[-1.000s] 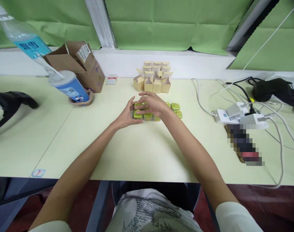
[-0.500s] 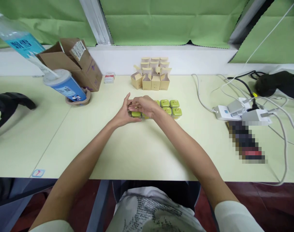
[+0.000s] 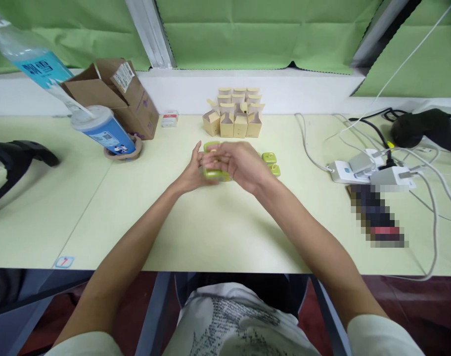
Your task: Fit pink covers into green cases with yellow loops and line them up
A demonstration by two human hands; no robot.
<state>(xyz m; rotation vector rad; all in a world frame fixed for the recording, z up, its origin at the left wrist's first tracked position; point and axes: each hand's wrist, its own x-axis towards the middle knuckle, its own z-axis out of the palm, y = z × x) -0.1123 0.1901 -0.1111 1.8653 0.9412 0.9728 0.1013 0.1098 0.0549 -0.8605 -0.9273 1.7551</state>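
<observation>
Several small green-lidded containers (image 3: 269,157) stand in rows on the pale table. My left hand (image 3: 193,173) is beside the left end of the rows, thumb and fingers spread around the outer containers. Over the middle of the rows is my right hand (image 3: 240,163), slightly blurred, its fingers extended toward the left hand and hiding some containers. Nothing shows held in it. Behind the hands stand several small open cardboard boxes (image 3: 233,123), grouped in rows.
A brown carton (image 3: 136,111), a blue cup (image 3: 109,133) and a tilted bottle (image 3: 43,69) are at the left. A small white-red box (image 3: 169,118) lies nearby. At the right are a power strip (image 3: 346,172), cables and a blurred-out object (image 3: 377,217).
My right hand has shifted right and opened out more, uncovering green lids at the left. My left hand has stayed nearly in place. The view has shifted slightly.
</observation>
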